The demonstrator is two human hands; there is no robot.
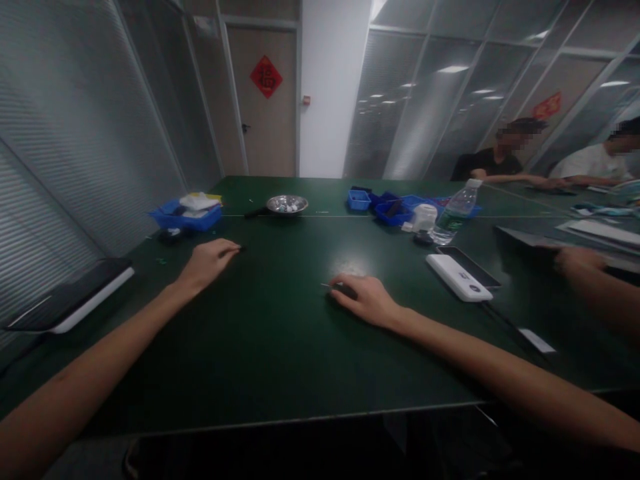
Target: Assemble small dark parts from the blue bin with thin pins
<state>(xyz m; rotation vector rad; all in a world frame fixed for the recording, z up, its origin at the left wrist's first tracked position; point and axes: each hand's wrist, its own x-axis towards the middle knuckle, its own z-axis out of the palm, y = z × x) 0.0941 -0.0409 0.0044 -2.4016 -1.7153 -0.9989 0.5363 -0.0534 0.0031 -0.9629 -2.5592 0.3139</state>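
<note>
— What did your feed show, starting from the left?

— I took the metal bowl [287, 204] at the far middle of the green table [270, 347] as my mark. Far to the left of the bowl and much nearer the wearer lay a dark tablet [70, 303] at the table's edge. Just left of the bowl, at about the same depth, sat a blue tray [185, 215] with white bits in it.

— And the hands?

— The left hand [207, 261] rested palm down, left of the bowl and a little nearer. Its fingers were drawn together, with the tips at a small dark piece [242, 249]. I couldn't tell whether they pinched it or only touched it (the frame was too soft there). The right hand [367, 300] lay right of the bowl and nearer than the left one. It was curled shut over a dark tool [340, 288], whose thin tip poked out leftward.

— Further right?

— Right of the bowl were blue bins [385, 205], then a water bottle [455, 212]. Nearer than those lay a white power bank [453, 277] beside a phone [473, 267]. Farthest right of the bowl, a co-worker's hand [575, 259] rested on the table.
</note>
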